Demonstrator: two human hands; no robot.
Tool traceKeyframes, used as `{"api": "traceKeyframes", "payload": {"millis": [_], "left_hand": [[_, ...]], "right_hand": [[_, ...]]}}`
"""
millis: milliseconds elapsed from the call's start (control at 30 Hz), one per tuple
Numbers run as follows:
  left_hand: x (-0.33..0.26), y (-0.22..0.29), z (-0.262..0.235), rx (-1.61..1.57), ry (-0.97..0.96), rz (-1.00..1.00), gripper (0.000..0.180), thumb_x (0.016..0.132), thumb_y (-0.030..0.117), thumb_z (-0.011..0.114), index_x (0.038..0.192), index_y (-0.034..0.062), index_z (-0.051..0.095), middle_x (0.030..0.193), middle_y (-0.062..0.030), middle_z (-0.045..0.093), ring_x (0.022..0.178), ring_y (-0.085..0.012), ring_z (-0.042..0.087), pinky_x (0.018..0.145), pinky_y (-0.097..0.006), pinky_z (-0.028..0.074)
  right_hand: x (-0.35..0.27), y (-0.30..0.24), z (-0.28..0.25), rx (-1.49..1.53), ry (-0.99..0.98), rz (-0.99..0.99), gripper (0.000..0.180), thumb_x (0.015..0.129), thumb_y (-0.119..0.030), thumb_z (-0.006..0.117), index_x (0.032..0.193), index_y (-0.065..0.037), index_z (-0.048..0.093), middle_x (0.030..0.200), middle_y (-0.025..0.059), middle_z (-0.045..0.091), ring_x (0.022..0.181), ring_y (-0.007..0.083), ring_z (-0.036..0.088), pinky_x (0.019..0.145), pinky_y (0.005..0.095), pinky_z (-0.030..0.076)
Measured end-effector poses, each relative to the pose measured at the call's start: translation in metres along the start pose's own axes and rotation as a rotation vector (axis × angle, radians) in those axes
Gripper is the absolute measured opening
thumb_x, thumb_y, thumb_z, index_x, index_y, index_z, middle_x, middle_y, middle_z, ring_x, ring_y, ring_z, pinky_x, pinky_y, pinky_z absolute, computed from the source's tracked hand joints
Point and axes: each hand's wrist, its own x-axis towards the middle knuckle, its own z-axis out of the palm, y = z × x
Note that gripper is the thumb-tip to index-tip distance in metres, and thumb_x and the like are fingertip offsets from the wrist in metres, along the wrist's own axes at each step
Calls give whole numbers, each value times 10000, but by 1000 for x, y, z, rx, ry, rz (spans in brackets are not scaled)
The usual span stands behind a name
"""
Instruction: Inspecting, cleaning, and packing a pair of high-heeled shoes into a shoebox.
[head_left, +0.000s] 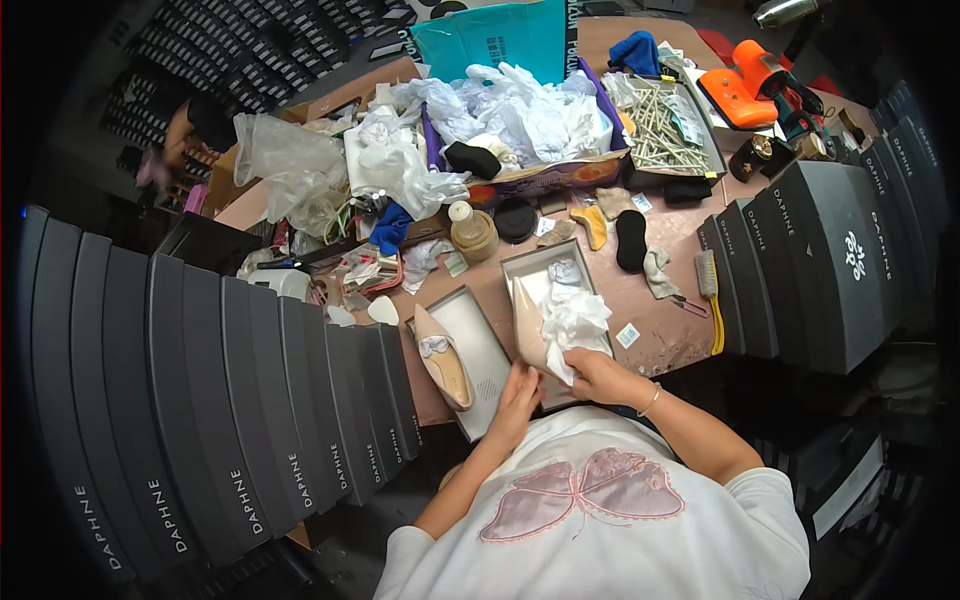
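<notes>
In front of me stands an open dark shoe box (591,262) with a pale inside. A beige pointed flat shoe (529,325) lies along its left side, beside crumpled white tissue paper (577,318). My right hand (605,381) is closed on the near end of the tissue, thumb and fingers pinching it. My left hand (515,402) is at the box's near left edge, by the shoe's heel, its fingers closed over the wall and partly hidden. To the left, a second beige flat shoe (443,362), with a bow at the front, lies in a box lid (486,352).
Stacked dark shoe boxes (190,400) rise on the left, more boxes (820,260) on the right. Behind are a purple carton (560,178) of tissue, a tray of sticks (668,130), a bottle (473,235), a black pad (631,240) and a yellow-handled brush (711,290).
</notes>
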Motion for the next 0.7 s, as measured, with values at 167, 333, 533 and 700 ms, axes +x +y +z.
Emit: {"api": "traceKeyframes", "payload": {"millis": [167, 333, 533, 700], "left_hand": [[28, 12, 34, -368, -17, -7, 547, 977, 455, 403, 1357, 61, 402, 1342, -82, 483, 1220, -216, 472, 1015, -394, 403], [26, 46, -3, -505, 30, -136, 739, 878, 671, 335, 1260, 60, 498, 998, -224, 630, 819, -342, 661, 714, -440, 564], [1, 56, 3, -552, 66, -101, 705, 906, 634, 350, 1288, 56, 476, 1078, -223, 608, 864, -365, 649, 746, -463, 557], [-15, 41, 10, -483, 28, -254, 658, 926, 577, 393, 1327, 57, 445, 1115, -214, 601, 913, -325, 639, 787, -428, 541]], "right_hand": [[15, -35, -14, 269, 255, -113, 208, 792, -65, 593, 974, 35, 584, 904, 220, 605, 871, 403, 591, 757, 398, 480], [27, 14, -16, -281, 149, 20, 206, 773, -110, 643, 934, 17, 634, 931, 184, 628, 878, 353, 616, 785, 418, 504], [43, 72, 33, -458, -660, -51, 239, 733, -136, 684, 920, 10, 660, 909, 188, 667, 871, 357, 650, 767, 439, 507], [126, 73, -36, -728, -131, -10, 207, 803, -141, 586, 969, -25, 632, 948, 210, 646, 889, 347, 637, 745, 425, 506]]}}
